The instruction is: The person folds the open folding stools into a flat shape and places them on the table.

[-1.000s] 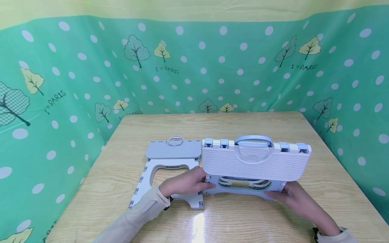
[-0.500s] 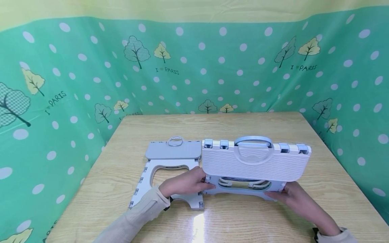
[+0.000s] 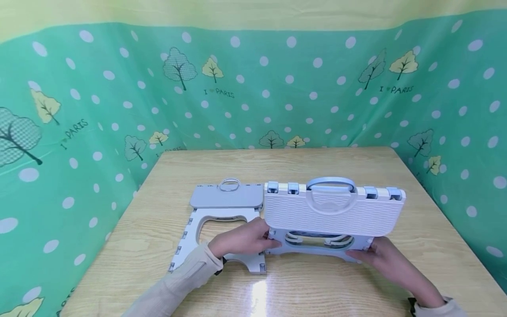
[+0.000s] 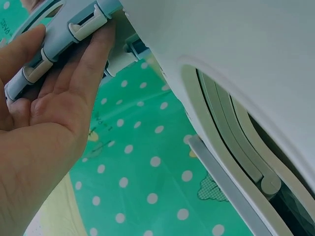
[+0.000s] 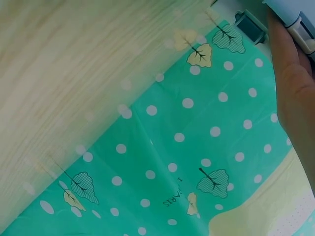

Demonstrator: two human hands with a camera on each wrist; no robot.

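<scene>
Both hands hold a folding step stool (image 3: 281,213) in the right half of the head view. Its white textured seat panel faces up and forward, with a blue loop handle on top. Below hangs its blue-grey leg panel (image 3: 317,251). My left hand (image 3: 245,237) grips that panel's left edge; in the left wrist view its fingers lie behind the hinged edge (image 4: 59,44). The right hand (image 3: 382,255) grips the opposite edge, thumb in front. Beside the left forearm is a second folding stool (image 3: 225,200), with grey seat panel and white leg panel, partly covered by the left hand.
The wooden table (image 3: 317,290) lies under both stools. A green dotted curtain (image 3: 289,79) printed with trees surrounds the table's back and sides. In the left wrist view, the second stool's white panel (image 4: 236,39) comes close beside the left hand.
</scene>
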